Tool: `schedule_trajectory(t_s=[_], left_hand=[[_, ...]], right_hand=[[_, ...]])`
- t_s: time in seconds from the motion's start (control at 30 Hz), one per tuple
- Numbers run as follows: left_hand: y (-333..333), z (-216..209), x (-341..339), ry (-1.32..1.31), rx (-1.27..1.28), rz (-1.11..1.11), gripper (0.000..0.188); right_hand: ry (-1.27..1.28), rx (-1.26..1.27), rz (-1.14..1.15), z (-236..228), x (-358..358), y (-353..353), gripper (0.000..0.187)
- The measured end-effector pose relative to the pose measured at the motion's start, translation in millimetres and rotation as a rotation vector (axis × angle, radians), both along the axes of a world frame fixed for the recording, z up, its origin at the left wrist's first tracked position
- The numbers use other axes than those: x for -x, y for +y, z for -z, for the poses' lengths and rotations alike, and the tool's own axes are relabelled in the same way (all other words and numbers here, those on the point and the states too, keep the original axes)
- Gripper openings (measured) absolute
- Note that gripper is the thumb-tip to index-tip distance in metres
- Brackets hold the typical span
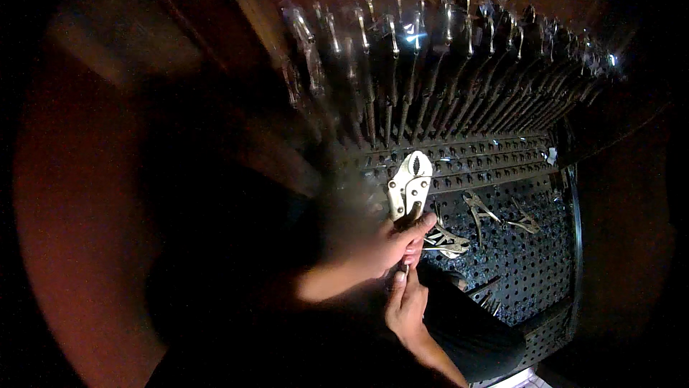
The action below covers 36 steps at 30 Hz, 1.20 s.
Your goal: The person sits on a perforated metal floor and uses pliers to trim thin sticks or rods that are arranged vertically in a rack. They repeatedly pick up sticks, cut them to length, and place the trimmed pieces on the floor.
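Observation:
A pair of silver locking pliers [410,191] points up and away from me, its jaws at the far end. My left hand [398,246] is closed round the handles, its thumb lying along them. Just below, my right hand [408,308] pinches the rear end of the pliers, where a thin rod-like piece shows between finger and thumb. Both hands are close together, nearly touching. To their right, another pair of locking pliers [452,246] lies on the perforated black panel [517,266], partly hidden behind my left hand.
Two more pairs of pliers [482,207] [526,221] lie farther right on the panel. Beyond stands a rack of long dark rods [438,101] with shiny upper ends. Several small metal pieces [489,300] lie near my dark-clothed leg [459,323]. A raised edge [576,237] bounds the panel's right side.

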State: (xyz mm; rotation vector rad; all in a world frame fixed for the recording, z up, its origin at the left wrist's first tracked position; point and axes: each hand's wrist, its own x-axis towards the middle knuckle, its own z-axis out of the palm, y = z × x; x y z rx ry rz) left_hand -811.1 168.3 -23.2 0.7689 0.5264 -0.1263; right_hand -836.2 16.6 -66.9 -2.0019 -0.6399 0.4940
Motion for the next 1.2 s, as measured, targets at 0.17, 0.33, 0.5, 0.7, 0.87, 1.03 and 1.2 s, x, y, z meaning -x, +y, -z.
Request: schedule_trajectory(t_s=[0.17,0.33,0.5,0.7,0.87,1.03,1.2], left_hand=[[-7,18,0,-0.088,-0.41,0.005,0.04],[-13,28,-1,-0.406,-0.549,-0.082,0.024],[-29,62,14,-0.149,-0.528,0.05,0.029],[-31,68,22,0.027,-0.671,0.012,0.026],[-34,45,18,0.089,-0.675,0.075,0.027],[-36,64,20,-0.047,-0.753,-0.063,0.037],[-39,45,23,-0.144,-1.067,-0.012,0.037]], right_hand=[[0.145,-0.151,0.154,20,6,-2,0.042],[-0.111,-0.151,0.197,-2,-19,-15,0.043],[-0.362,0.091,0.179,2,-36,-24,0.039],[-0.421,0.131,0.089,-1,-36,-31,0.033],[-0.465,0.13,0.082,0,-39,-33,0.03],[-0.468,0.032,-0.008,11,-33,-31,0.027],[-0.558,-0.101,-0.041,17,-28,-29,0.03]])
